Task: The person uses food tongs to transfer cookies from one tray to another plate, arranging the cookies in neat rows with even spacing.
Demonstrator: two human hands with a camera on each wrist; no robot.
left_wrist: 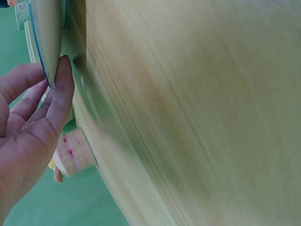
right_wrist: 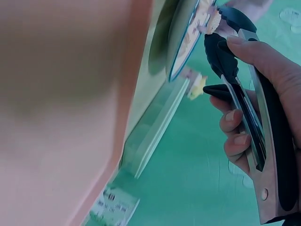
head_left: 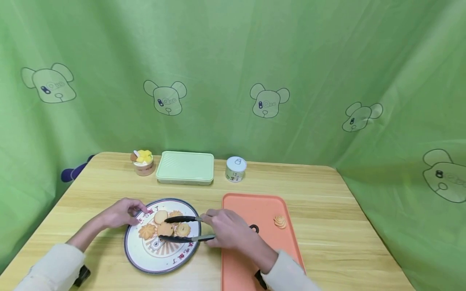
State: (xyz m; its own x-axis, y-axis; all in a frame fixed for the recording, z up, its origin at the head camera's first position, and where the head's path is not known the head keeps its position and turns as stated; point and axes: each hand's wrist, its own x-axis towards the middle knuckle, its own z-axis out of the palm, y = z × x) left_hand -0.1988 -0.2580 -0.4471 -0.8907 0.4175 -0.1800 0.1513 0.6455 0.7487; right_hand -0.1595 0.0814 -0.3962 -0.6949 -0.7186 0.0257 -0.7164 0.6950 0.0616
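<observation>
A round patterned plate [head_left: 160, 254] lies on the wooden table [head_left: 327, 218] with several round cookies [head_left: 160, 216] on it. My left hand [head_left: 136, 210] holds the plate's upper left rim; in the left wrist view its thumb [left_wrist: 63, 80] presses the plate's edge [left_wrist: 47, 33]. My right hand [head_left: 209, 229] grips black tongs [head_left: 180, 219], whose two arms are spread over the plate on either side of two cookies [head_left: 165, 229]. In the right wrist view the fingers [right_wrist: 235, 136] are curled round the tongs [right_wrist: 277, 141] near the plate [right_wrist: 181, 42].
An orange tray [head_left: 262, 206] lies right of the plate with one swirled cookie [head_left: 280, 221] on it. A green lidded box [head_left: 185, 167], a small can [head_left: 235, 169] and a dessert cup [head_left: 143, 161] stand along the back. Green cloth surrounds the table.
</observation>
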